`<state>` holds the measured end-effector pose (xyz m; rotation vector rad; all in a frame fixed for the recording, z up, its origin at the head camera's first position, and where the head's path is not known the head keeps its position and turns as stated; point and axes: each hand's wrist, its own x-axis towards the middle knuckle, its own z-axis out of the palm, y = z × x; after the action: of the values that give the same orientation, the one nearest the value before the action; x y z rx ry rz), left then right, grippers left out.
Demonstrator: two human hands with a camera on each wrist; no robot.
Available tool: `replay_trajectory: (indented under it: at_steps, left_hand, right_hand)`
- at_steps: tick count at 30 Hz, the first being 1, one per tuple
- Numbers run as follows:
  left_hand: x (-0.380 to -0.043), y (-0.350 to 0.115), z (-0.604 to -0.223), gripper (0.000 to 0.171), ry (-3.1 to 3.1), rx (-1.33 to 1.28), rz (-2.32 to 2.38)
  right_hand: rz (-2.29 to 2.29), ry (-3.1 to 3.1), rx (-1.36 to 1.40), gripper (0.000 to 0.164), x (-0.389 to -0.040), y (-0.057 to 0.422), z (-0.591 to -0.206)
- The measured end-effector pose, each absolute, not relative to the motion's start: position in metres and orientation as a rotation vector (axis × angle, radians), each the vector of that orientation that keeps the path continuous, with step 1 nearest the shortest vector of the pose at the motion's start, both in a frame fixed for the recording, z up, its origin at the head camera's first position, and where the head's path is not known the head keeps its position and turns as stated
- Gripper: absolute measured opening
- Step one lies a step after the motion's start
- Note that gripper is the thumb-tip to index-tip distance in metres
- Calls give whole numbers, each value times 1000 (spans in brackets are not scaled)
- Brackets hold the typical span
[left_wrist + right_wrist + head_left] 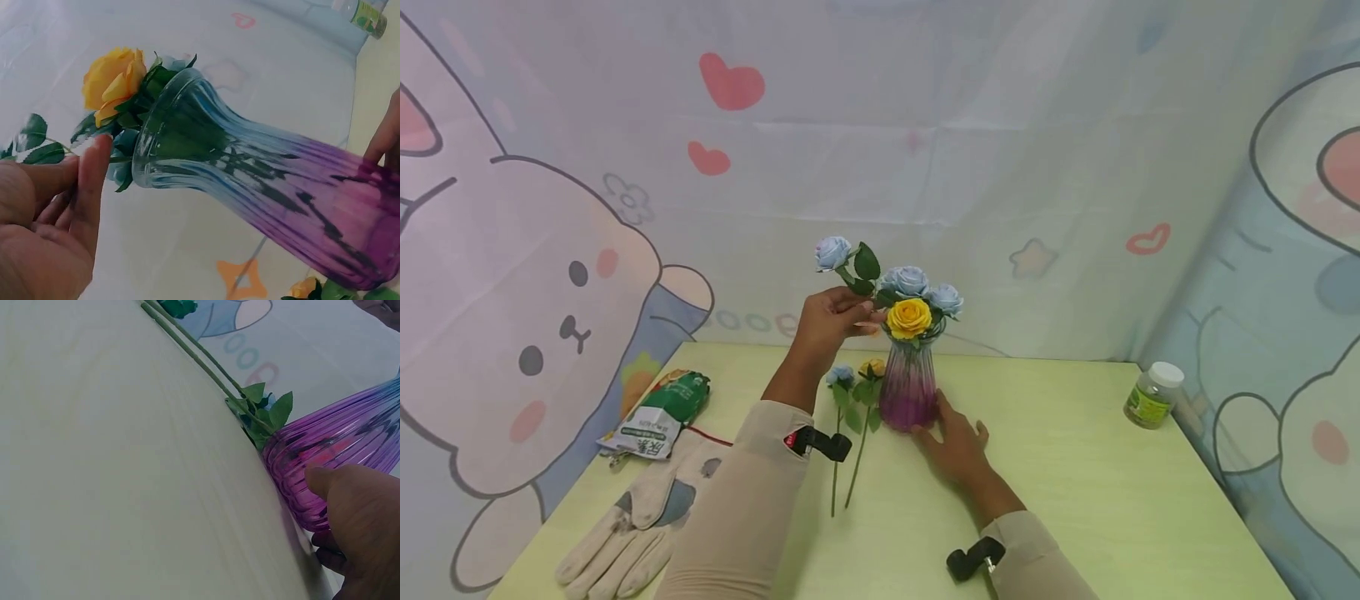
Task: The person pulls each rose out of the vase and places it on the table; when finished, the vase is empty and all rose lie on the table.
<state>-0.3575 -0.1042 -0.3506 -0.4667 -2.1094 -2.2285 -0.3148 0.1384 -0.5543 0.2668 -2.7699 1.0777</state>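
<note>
A ribbed glass vase (908,392), pale blue at the top and purple at the base, stands upright with a yellow rose (910,318) and light blue roses (907,282) in it. My left hand (833,323) pinches the stem of another blue rose (832,253) just left of the vase mouth. In the left wrist view, that stem runs from the fingertips towards the glass rim (145,147). Low on the vase, my right hand (955,446) holds the purple base, its thumb (322,478) against the glass in the right wrist view.
Left of the vase, a blue rose (841,375) and a yellow rose (874,367) lie on the table (1060,500). Work gloves (643,517) and a green-and-white packet (662,412) are further left. A white-lidded jar (1153,396) stands at the right edge. A printed cloth (1000,167) hangs behind.
</note>
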Motion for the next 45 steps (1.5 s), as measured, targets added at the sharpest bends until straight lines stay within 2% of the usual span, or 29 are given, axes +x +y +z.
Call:
replay_trajectory:
  at_steps: [7, 13, 23, 29, 35, 42, 45]
  left_hand:
    - [-359, -96, -361, 20, -1936, -352, -2347]
    - [-356, -88, -370, 13, -1777, -380, -2346]
    - [-354, -83, -378, 15, -1897, -362, -2114]
    - [-356, -80, -383, 22, -1817, -351, -2197]
    - [-356, -79, -389, 23, -1753, -270, -2281]
    - [-357, -79, -387, 21, -1540, -315, -2362]
    - [-357, -80, -384, 28, -1474, -324, -2399]
  right_hand:
    - [1082, -2779, 271, 87, -315, 139, -554]
    - [1088, -2784, 273, 89, -317, 139, -556]
    - [1081, -2794, 266, 90, -318, 139, -558]
    - [1086, -2787, 261, 89, -315, 139, -557]
    - [1069, -2788, 254, 89, -317, 140, -561]
    - [1074, -2778, 268, 91, -318, 140, -561]
    - [1078, -2780, 270, 91, -317, 140, -559]
